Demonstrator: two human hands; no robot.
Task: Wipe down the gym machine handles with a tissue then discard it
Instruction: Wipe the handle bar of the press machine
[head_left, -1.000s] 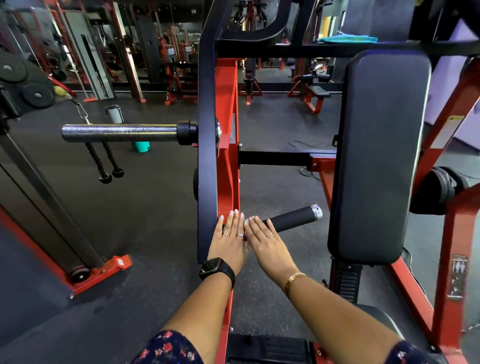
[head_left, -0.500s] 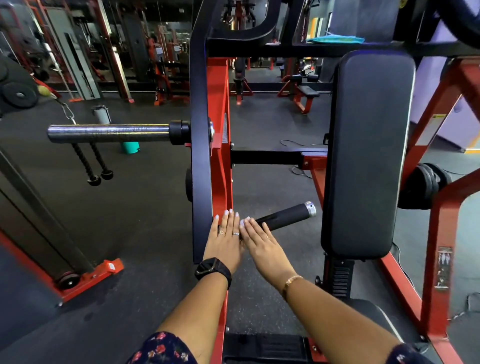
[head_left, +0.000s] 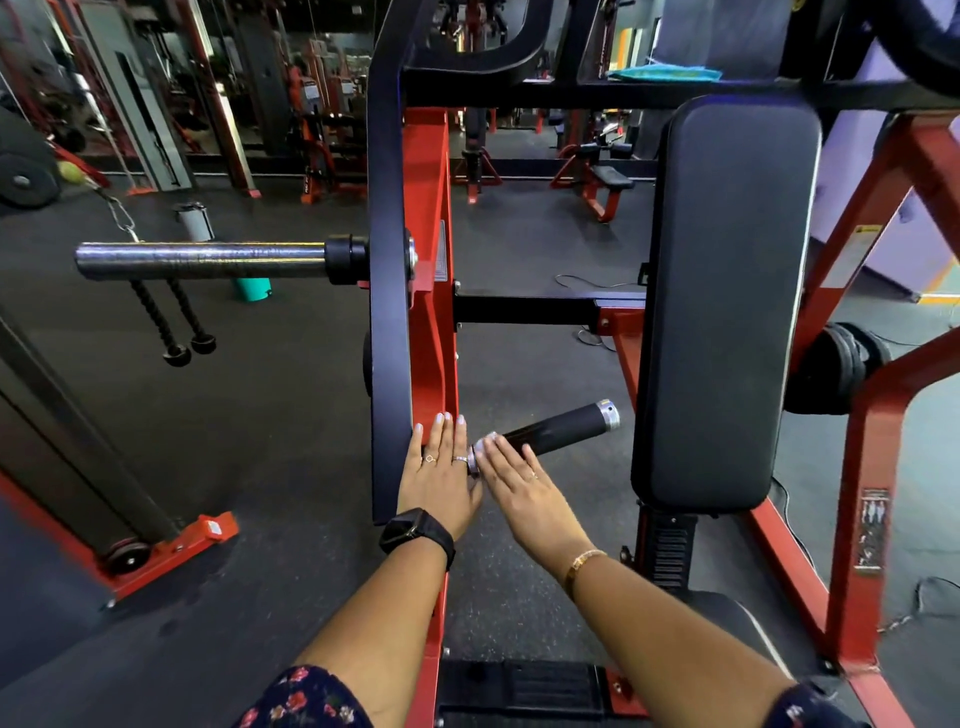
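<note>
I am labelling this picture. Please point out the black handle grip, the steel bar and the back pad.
black handle grip (head_left: 556, 428), head view, middle of the sleeve.
steel bar (head_left: 202, 260), head view, middle of its shaft.
back pad (head_left: 727, 301), head view, centre of the cushion.

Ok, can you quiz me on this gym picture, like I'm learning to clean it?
1. True or false: the left hand and the right hand are curled into fists.
2. The grip on the handle is: A red, B black, C teal.
3. Fill in: the left wrist wears a black ___.
Key: 1 false, the fingers lie straight. 2 B. 3 watch.
</note>
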